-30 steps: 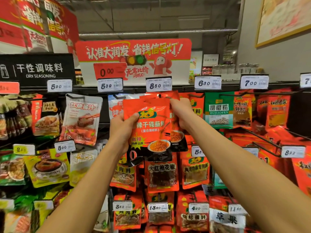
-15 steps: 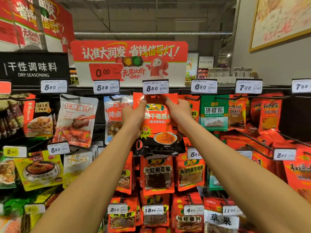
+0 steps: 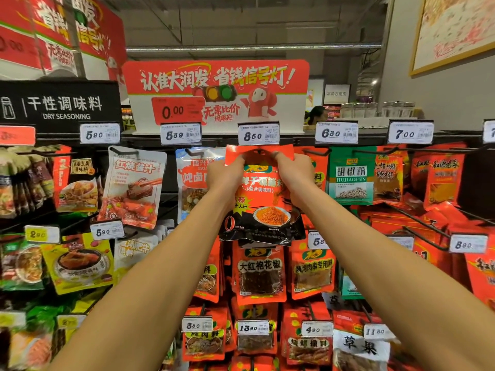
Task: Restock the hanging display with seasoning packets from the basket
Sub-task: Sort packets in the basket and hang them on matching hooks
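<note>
Packet (image 3: 263, 194): red, held up against top row, directly under 8.50 tag (image 3: 258, 133) (hook contact unclear).
Left hand (image 3: 225, 175): pinching packet's upper left edge.
Right hand (image 3: 293, 174): pinching upper right edge.

Glossy red-and-black plastic seasoning packet (image 3: 263, 195), crinkled film catching light, pinched at top corners by left hand (image 3: 223, 174) and right hand (image 3: 296, 172). Thin dark metal display hooks (image 3: 426, 226). White paper price tag (image 3: 258, 133) in clear plastic holder. Matt printed card sign (image 3: 217, 95) above. Shiny translucent pouch (image 3: 134, 186) alongside.
</note>
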### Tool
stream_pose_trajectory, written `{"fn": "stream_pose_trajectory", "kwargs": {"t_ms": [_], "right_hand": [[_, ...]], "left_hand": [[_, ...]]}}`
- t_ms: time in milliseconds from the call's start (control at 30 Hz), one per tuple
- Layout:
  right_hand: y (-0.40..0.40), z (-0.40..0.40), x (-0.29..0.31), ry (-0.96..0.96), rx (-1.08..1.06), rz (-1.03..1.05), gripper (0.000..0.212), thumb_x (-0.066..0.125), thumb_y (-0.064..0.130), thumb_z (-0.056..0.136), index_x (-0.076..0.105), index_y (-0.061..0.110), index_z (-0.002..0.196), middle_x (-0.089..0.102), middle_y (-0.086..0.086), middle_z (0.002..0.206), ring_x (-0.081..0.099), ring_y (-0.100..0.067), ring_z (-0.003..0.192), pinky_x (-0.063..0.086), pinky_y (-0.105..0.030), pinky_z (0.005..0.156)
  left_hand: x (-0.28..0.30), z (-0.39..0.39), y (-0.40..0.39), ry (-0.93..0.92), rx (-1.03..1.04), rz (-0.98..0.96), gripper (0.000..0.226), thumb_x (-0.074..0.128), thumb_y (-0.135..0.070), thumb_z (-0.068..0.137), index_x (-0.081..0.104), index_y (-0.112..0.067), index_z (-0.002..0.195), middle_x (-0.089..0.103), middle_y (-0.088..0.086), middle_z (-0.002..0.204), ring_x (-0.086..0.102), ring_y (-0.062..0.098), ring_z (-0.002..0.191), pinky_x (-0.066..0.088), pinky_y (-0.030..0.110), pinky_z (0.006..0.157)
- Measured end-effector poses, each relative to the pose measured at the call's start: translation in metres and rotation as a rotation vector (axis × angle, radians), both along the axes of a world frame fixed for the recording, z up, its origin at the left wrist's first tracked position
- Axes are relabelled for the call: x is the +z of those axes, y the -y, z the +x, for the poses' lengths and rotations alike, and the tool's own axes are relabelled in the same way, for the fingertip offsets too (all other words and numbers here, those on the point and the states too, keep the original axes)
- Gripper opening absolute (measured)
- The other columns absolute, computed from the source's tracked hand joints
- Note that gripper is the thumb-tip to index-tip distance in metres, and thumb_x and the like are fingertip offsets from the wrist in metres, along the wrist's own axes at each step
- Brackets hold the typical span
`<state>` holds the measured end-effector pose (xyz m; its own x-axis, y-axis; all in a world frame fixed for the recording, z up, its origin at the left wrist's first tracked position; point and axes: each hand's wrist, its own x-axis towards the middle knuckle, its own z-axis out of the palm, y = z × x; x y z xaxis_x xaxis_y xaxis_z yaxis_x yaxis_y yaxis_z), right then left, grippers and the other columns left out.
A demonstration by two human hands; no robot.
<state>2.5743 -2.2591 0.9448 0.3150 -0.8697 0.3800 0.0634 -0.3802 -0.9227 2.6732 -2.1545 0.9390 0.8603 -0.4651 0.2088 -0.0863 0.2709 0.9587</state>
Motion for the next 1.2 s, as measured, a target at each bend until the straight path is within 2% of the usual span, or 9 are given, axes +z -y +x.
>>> {"fn": "stream_pose_trajectory", "kwargs": {"t_ms": [200, 267, 367, 533, 600, 767, 900, 1067, 1200], "right_hand": [[0.003, -0.008, -0.014, -0.014, 0.083, -0.016, 0.027, 0.066, 0.05, 0.09, 0.069, 0.023, 0.089, 0.077, -0.001, 0.088, 0.074, -0.023, 0.082, 0.061, -0.045, 0.078], [0.002, -0.021, -0.028, -0.054, 0.146, -0.034, 0.035, 0.067, 0.054, 0.087, 0.065, 0.022, 0.101, 0.076, 0.001, 0.096, 0.073, -0.018, 0.084, 0.06, -0.041, 0.078], [0.002, -0.047, -0.056, -0.173, 0.168, -0.095, 0.05, 0.072, 0.053, 0.08, 0.057, 0.023, 0.116, 0.068, 0.009, 0.105, 0.066, -0.008, 0.092, 0.052, -0.03, 0.075], [0.009, -0.05, -0.067, -0.251, 0.12, -0.203, 0.023, 0.072, 0.042, 0.087, 0.066, 0.026, 0.101, 0.071, 0.01, 0.094, 0.069, -0.01, 0.087, 0.054, -0.032, 0.073], [0.013, -0.04, -0.061, -0.241, 0.113, -0.183, 0.014, 0.071, 0.038, 0.09, 0.07, 0.025, 0.095, 0.074, 0.009, 0.089, 0.071, -0.013, 0.085, 0.057, -0.038, 0.076], [0.031, -0.008, -0.057, -0.291, 0.052, -0.087, 0.021, 0.071, 0.034, 0.089, 0.074, 0.013, 0.09, 0.075, -0.003, 0.089, 0.07, -0.024, 0.09, 0.055, -0.043, 0.082], [0.042, 0.012, -0.049, -0.367, -0.003, -0.095, 0.026, 0.068, 0.037, 0.092, 0.07, 0.012, 0.095, 0.072, -0.005, 0.092, 0.067, -0.025, 0.088, 0.053, -0.038, 0.07], [0.048, 0.014, -0.049, -0.395, 0.045, -0.078, 0.025, 0.062, 0.036, 0.097, 0.069, 0.018, 0.112, 0.072, -0.002, 0.107, 0.067, -0.026, 0.101, 0.055, -0.046, 0.093], [0.046, 0.002, -0.06, -0.362, 0.089, -0.14, 0.025, 0.059, 0.037, 0.098, 0.072, 0.019, 0.111, 0.073, -0.001, 0.107, 0.066, -0.027, 0.103, 0.053, -0.043, 0.092]], "left_hand": [[-0.011, 0.002, -0.006, 0.15, 0.02, 0.08, 0.028, 0.072, -0.046, 0.087, 0.07, -0.018, 0.087, 0.078, 0.007, 0.087, 0.075, 0.028, 0.082, 0.062, 0.051, 0.081], [-0.025, 0.003, -0.017, 0.26, 0.015, 0.134, 0.027, 0.069, -0.051, 0.088, 0.065, -0.025, 0.091, 0.075, -0.001, 0.093, 0.073, 0.019, 0.085, 0.06, 0.042, 0.078], [-0.051, 0.01, -0.039, 0.395, -0.091, 0.237, 0.025, 0.074, -0.035, 0.087, 0.056, -0.034, 0.105, 0.065, -0.014, 0.106, 0.062, 0.002, 0.093, 0.045, 0.023, 0.071], [-0.066, 0.023, -0.042, 0.344, -0.328, 0.259, 0.03, 0.074, -0.02, 0.089, 0.065, -0.022, 0.118, 0.076, -0.005, 0.11, 0.072, 0.014, 0.104, 0.052, 0.036, 0.098], [-0.064, 0.025, -0.032, 0.321, -0.255, 0.246, 0.034, 0.077, -0.025, 0.088, 0.065, -0.019, 0.119, 0.076, -0.004, 0.108, 0.072, 0.015, 0.101, 0.054, 0.036, 0.094], [-0.056, 0.033, -0.001, 0.249, -0.073, 0.231, 0.014, 0.079, -0.02, 0.085, 0.066, -0.025, 0.088, 0.075, -0.009, 0.083, 0.07, 0.005, 0.073, 0.047, 0.021, 0.059], [-0.048, 0.036, 0.017, 0.243, 0.0, 0.261, 0.014, 0.079, -0.02, 0.084, 0.066, -0.023, 0.088, 0.074, -0.003, 0.09, 0.07, 0.013, 0.081, 0.051, 0.027, 0.064], [-0.047, 0.035, 0.023, 0.263, 0.019, 0.311, 0.019, 0.079, -0.023, 0.084, 0.062, -0.023, 0.091, 0.071, 0.0, 0.092, 0.068, 0.016, 0.084, 0.052, 0.031, 0.068], [-0.058, 0.031, 0.016, 0.307, 0.013, 0.34, 0.024, 0.076, -0.025, 0.086, 0.066, -0.017, 0.106, 0.072, 0.001, 0.097, 0.069, 0.02, 0.089, 0.055, 0.036, 0.077]]}}
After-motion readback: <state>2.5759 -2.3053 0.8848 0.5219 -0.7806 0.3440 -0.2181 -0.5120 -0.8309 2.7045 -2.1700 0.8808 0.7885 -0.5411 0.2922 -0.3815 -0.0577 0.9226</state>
